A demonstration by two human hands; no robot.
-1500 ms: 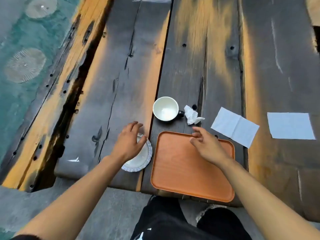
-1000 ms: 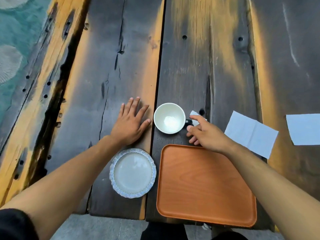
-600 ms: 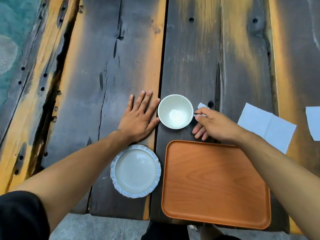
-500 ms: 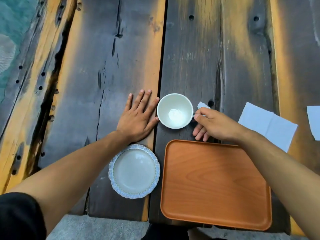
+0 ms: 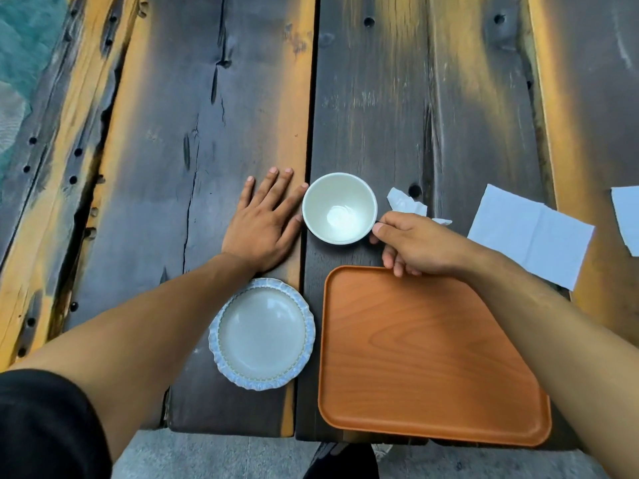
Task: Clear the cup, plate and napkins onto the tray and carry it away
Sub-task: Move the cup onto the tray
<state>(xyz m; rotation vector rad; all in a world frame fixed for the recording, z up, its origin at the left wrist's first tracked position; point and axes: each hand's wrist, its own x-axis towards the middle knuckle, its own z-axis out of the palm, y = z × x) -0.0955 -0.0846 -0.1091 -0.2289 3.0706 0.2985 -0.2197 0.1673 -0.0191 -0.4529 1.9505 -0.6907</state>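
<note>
While only the head camera was on hand, it looked steeply down on a weathered plank table (image 5: 380, 98), and everything below comes from that single view.

The cup (image 5: 339, 207) stood upright and empty at the centre of the scene, on the wood at about twelve o'clock from the tray's (image 5: 425, 357) far-left corner. The right hand (image 5: 415, 245) sat at the cup's three o'clock, thumb and forefinger pinched together where the handle should be; the handle itself was hidden under them, so the grip is a judgement. The left hand (image 5: 264, 224) lay flat and spread on the table at the cup's nine o'clock, fingers relaxed, holding nothing, forefinger just beside the rim.

The tray lay bare at six o'clock from the right hand, its knuckles touching or overhanging the far edge. A short lift toward six o'clock would seat the cup; the right hand was plainly the one placed for it.

The plate (image 5: 261, 333) sat empty at the tray's nine o'clock, just beside it. A crumpled napkin (image 5: 403, 202) lay at the cup's two o'clock, a folded napkin (image 5: 532, 235) farther along at three, another sheet (image 5: 626, 216) at the frame edge.

No brand, label or writing could be read anywhere.
</note>
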